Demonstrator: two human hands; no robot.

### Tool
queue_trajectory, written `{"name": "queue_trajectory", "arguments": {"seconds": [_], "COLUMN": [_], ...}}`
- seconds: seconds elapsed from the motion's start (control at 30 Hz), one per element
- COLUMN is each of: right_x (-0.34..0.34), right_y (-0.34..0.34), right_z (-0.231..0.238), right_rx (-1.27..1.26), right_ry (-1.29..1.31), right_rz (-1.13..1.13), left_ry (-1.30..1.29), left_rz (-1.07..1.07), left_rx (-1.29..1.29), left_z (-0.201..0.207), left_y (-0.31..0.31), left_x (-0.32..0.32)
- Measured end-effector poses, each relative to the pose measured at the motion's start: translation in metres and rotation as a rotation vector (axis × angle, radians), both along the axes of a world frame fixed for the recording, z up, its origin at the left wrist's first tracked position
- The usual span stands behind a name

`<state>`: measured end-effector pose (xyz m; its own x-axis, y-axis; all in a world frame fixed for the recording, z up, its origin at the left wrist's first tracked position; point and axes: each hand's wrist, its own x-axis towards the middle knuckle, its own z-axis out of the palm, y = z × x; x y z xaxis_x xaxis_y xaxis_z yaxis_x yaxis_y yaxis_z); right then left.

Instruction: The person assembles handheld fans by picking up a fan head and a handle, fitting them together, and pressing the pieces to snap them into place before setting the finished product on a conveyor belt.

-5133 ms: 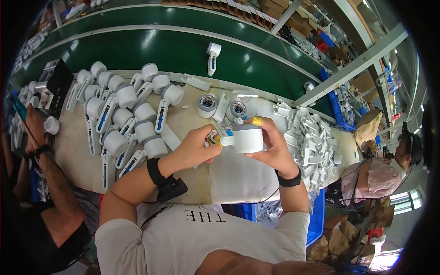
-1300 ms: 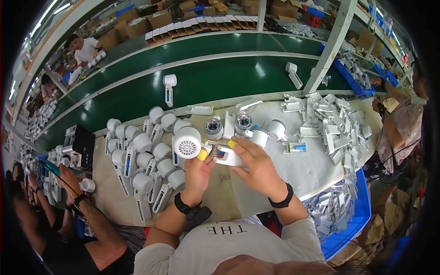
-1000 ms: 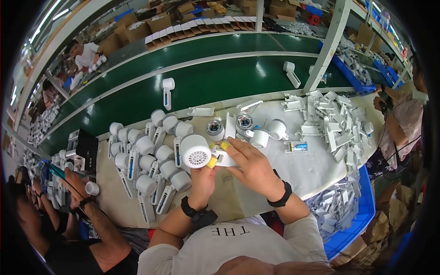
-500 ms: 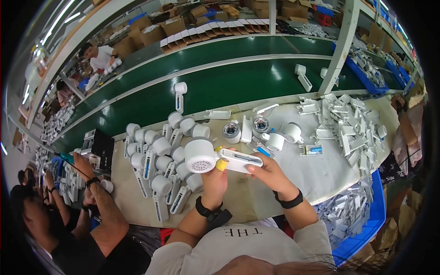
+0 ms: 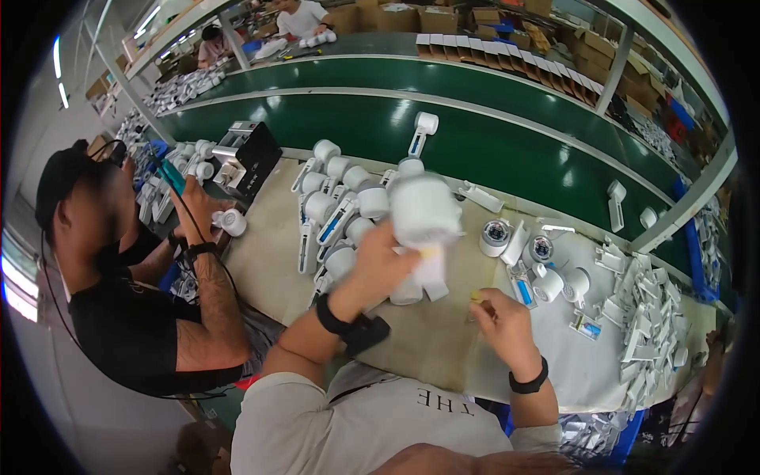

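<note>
My left hand [image 5: 370, 273] is closed round a white handheld device [image 5: 423, 210] with a thick round head. It is raised over the table and smeared by motion. A yellow cover shows on a finger at its pale handle. My right hand [image 5: 507, 328], apart from the device, is curled low over the table, fingertips drawn together near a small yellow piece [image 5: 476, 296]; anything between them is too small to make out. Left of the held device lie several similar devices [image 5: 321, 207]. To the right are two round heads with their insides exposed [image 5: 495, 234] and white heads [image 5: 547, 283].
White plastic shells [image 5: 641, 332] are piled at the right, beside a casing with a blue cell [image 5: 586, 325]. A green conveyor [image 5: 507, 162] runs behind the table, with a device [image 5: 423, 133] on it. A black machine [image 5: 249, 158] and a co-worker [image 5: 150, 285] are at the left.
My right hand has let go of the device's handle and dropped away. My left hand has carried the device up and farther off. The view has turned left.
</note>
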<state>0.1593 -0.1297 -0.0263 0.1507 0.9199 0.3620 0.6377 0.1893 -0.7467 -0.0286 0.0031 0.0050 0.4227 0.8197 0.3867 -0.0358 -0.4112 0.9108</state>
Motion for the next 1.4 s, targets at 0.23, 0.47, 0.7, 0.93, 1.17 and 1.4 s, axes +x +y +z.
{"name": "queue_trajectory", "arguments": {"seconds": [0.23, 0.47, 0.7, 0.93, 1.17, 1.4], "right_x": [0.027, 0.044, 0.045, 0.061, 0.080, 0.222], "right_y": [-0.009, -0.007, -0.008, -0.022, -0.015, 0.044], "right_z": [0.009, 0.000, -0.011, -0.015, 0.022, 0.056], "right_rx": [-0.119, -0.223, -0.132, -0.079, -0.061, -0.153], "right_ry": [0.169, 0.173, 0.083, 0.093, -0.130, -0.445], "right_rz": [-0.049, -0.042, 0.006, -0.082, 0.193, -0.376], "left_ry": [0.858, 1.610, 0.838, 1.222, 1.380, 1.389], "left_rz": [0.999, 0.480, 0.126, 0.253, 0.106, 0.307], "left_rx": [0.240, -0.001, -0.119, 0.384, 0.396, 0.777], "left_z": [-0.038, -0.036, 0.013, -0.106, -0.075, -0.042], "left_y": [0.146, 0.169, 0.282, 0.374, 0.372, 0.433], "left_x": [-0.177, -0.180, -0.002, 0.105, 0.063, 0.008]}}
